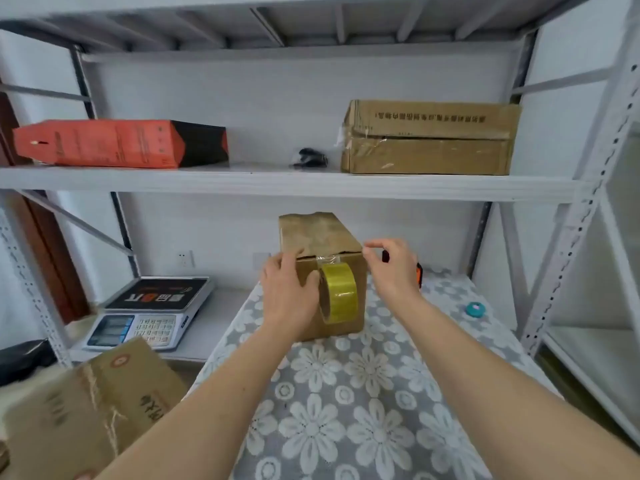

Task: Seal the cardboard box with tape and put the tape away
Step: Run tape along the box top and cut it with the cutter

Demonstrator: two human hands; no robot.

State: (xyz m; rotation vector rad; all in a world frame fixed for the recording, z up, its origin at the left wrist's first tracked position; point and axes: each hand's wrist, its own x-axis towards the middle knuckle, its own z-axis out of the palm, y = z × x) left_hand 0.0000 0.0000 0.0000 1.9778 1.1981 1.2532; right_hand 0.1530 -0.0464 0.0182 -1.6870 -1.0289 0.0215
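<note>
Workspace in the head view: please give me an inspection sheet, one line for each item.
Surface: flowered cloth on the shelf.
Job's things: cardboard box upright; tape roll against its front, strip stuck at the top edge.
Clutter: scale, teal round thing, loose carton.
Grippers: left hand holds the tape roll; right hand at the box's top corner, fingers open.
Cables: nothing seen.
Surroundings: red box and brown box on the upper shelf.

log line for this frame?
phase: taping | left hand: on box, by tape roll | right hand: at box edge, open | tape: uncut
</note>
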